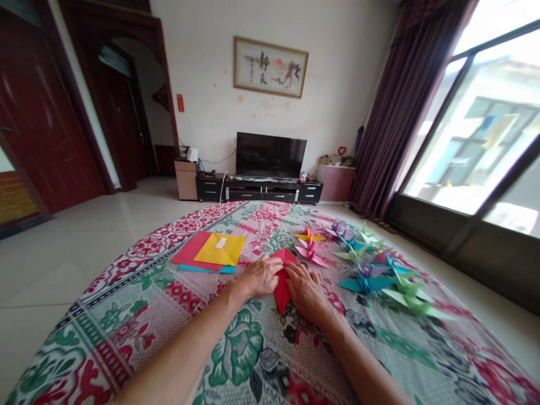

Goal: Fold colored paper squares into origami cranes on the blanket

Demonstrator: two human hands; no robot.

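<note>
A piece of red origami paper (282, 292), folded into a narrow kite or diamond shape, lies on the patterned tablecloth with one point towards me. My left hand (264, 275) is closed with its fingertips on the paper's upper left side. From the other side, my right hand (307, 288) presses on the upper right part, its fingers bent and close together. The fingers of both hands nearly meet at the middle crease and hide part of the folds.
Left of my hands lies a stack of paper sheets, with a yellow sheet (230, 253) over a red sheet (185, 251) and a blue one (185, 268). Several folded paper cranes (367, 278) cover the right side of the round table. A TV (270, 156) stands beyond.
</note>
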